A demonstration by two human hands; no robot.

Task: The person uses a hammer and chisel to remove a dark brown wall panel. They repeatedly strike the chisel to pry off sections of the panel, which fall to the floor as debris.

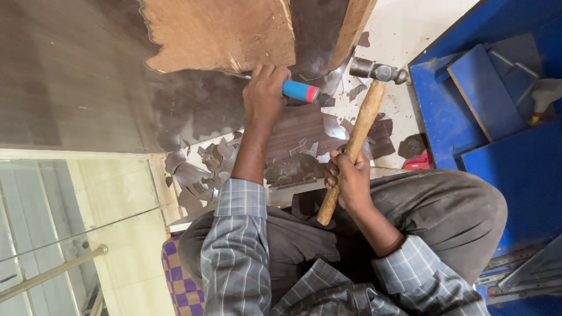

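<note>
left hand (264,93): fingers clamped on chisel (300,91) | right hand (350,178): fingers gripping raised hammer (358,132)

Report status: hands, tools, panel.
Left hand grips blue-handled chisel against panel. Right hand holds hammer raised. Laminate chips litter floor.

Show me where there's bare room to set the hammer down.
The dark board left of the left hand is bare. So is the pale floor above the hammer head, beside the blue panels. Between both forearms, torn laminate scraps crowd the floor up to the right hand.
</note>
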